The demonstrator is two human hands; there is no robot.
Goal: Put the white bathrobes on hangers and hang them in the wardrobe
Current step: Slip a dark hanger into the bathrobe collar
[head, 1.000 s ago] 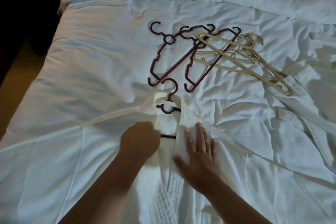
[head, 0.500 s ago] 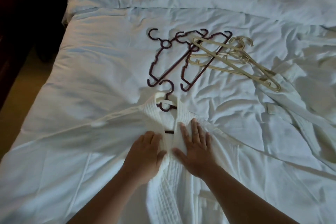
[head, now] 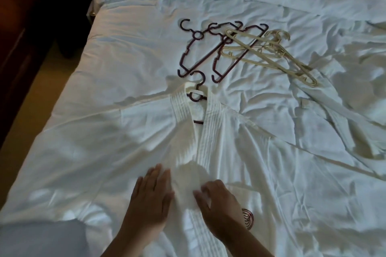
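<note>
Head view: maroon swirl emblem (head: 247,218) on bathrobe (head: 219,131)

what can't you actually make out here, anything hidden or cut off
Head view only:
- Hanger arms: covered by the bathrobe; only hook and a bit of bar show.
- Cream hangers: overlapped, count unclear.
- Second bathrobe: cut by the right edge.
- Dark furniture: too dim to identify as a wardrobe.
- Right hand: whether its fingers pinch cloth, motion blur.
</note>
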